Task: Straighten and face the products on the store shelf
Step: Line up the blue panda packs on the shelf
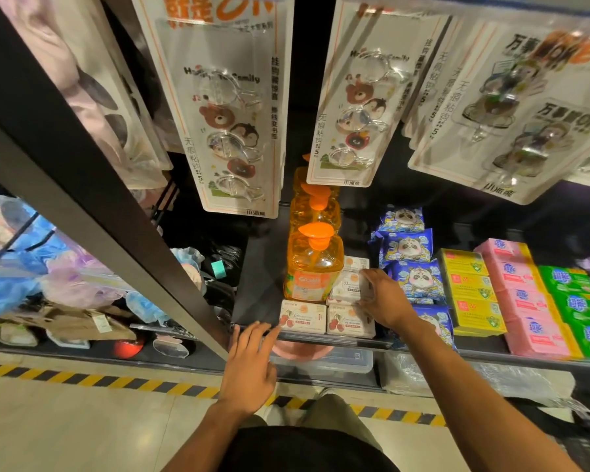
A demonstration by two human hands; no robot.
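Note:
On the dark shelf (pixel 256 287) two white cherry-print soap boxes (pixel 302 316) lie side by side at the front edge. Behind them stands a row of orange pump bottles (pixel 314 264). To the right of the bottles is a stack of small white boxes (pixel 346 284). My right hand (pixel 385 298) grips the right side of a white box in that stack. My left hand (pixel 252 356) hovers at the shelf's front edge with fingers straight, its fingertips near the left cherry box.
Blue panda-print packs (pixel 414 277), yellow boxes (pixel 470 291), pink packs (pixel 525 301) and green packs (pixel 579 304) fill the shelf to the right. Hanging hook cards (pixel 225 107) dangle above. A dark upright post (pixel 92 199) stands left. Clear containers (pixel 327 361) sit on the shelf below.

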